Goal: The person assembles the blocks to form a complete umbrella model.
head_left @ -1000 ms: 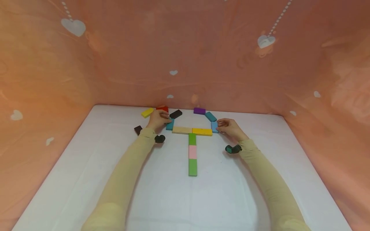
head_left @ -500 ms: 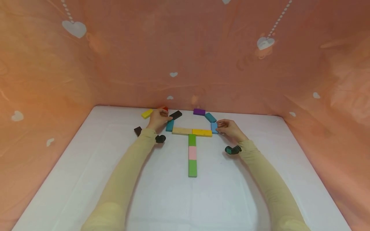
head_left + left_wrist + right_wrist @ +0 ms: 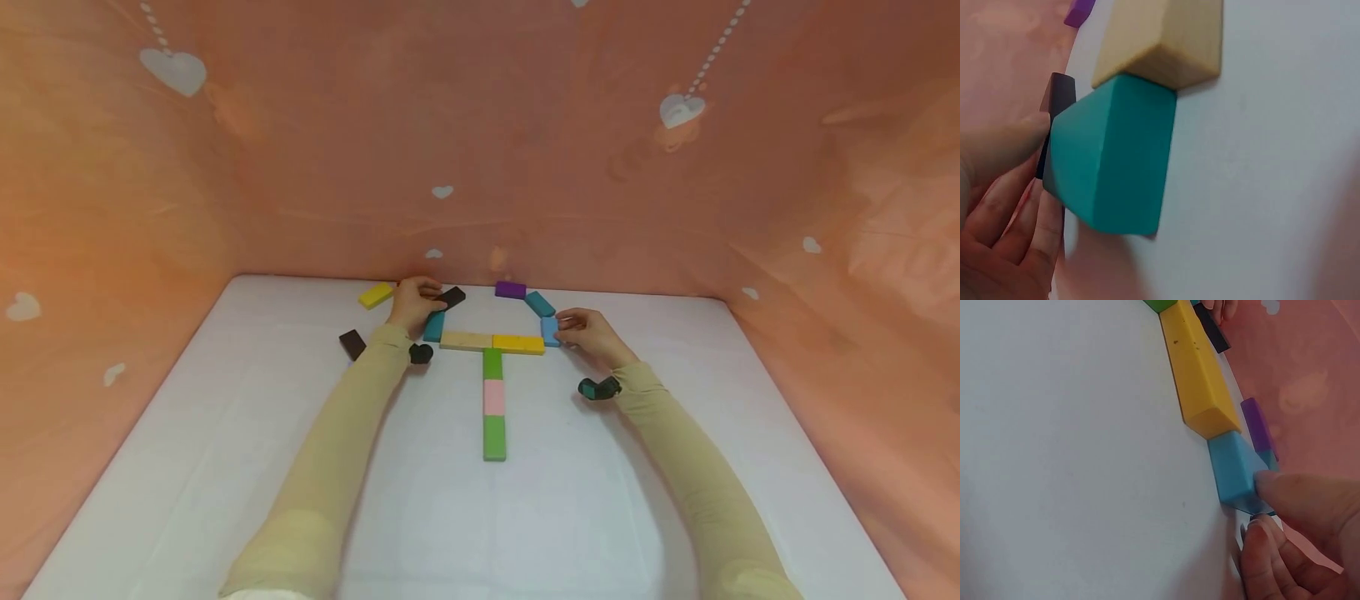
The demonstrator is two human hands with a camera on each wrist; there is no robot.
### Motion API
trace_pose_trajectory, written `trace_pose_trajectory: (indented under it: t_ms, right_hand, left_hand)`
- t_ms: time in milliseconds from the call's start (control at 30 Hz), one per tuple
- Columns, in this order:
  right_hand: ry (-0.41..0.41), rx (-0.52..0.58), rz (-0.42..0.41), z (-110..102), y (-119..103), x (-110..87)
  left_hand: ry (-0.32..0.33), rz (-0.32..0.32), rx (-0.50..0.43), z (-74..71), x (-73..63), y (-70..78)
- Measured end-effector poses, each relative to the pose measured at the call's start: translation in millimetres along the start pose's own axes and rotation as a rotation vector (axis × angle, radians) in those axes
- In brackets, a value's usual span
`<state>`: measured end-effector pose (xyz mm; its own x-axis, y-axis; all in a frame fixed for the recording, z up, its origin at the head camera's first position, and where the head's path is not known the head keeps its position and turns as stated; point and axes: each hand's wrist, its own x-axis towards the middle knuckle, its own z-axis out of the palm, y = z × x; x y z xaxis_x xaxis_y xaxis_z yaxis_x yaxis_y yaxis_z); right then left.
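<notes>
My left hand [image 3: 415, 304] pinches the left end of a black block [image 3: 453, 297], thumb on the near side and fingers behind. In the left wrist view, a teal block [image 3: 1110, 156] stands before that hand, partly hiding its fingers, and touches the end of a natural wood block [image 3: 1166, 37]. My right hand [image 3: 592, 332] holds a light blue block [image 3: 550, 331] between thumb [image 3: 1300, 497] and fingers. One end of the light blue block meets a yellow block [image 3: 1197, 369]. Beyond it, another teal block [image 3: 540, 303] slants towards a purple block [image 3: 511, 290].
Below the wood and yellow blocks runs a column of green [image 3: 492, 362], pink [image 3: 493, 397] and green [image 3: 494, 437] blocks. A loose yellow block [image 3: 376, 295] and a dark brown block [image 3: 352, 343] lie left. A pink cloth [image 3: 480, 150] rises behind the white table [image 3: 570, 500].
My left hand has shifted from the left teal block to the black block, and now covers most of a red block behind it. The right hand stays at the light blue block.
</notes>
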<state>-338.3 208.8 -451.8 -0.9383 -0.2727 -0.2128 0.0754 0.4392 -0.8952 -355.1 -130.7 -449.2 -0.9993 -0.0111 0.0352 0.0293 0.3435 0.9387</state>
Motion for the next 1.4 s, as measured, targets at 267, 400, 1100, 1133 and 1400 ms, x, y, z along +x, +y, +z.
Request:
trace_pose_trajectory:
  t_ms: [267,400,1100,1133,1400]
  right_hand:
    - [0.001,-0.005,-0.005,1.1,-1.0,-0.4]
    - [0.008,-0.002,-0.004,1.3,-2.3,-1.4]
    - [0.006,0.006,0.012,2.1,-4.1,-4.1]
    - [0.005,0.006,0.012,2.1,-4.2,-4.3]
    - [0.003,0.004,0.001,2.2,-4.2,-4.5]
  left_hand:
    - [0.005,0.022,0.047,-0.9,1.0,-0.4]
    - [-0.003,0.004,0.053,-1.5,-0.2,0.0]
    - [0.043,0.043,0.020,-4.6,-2.5,-2.6]
    - [0.044,0.040,0.019,-4.5,-2.9,-2.1]
    - [0.030,-0.003,0.025,-4.8,-8.7,4.6]
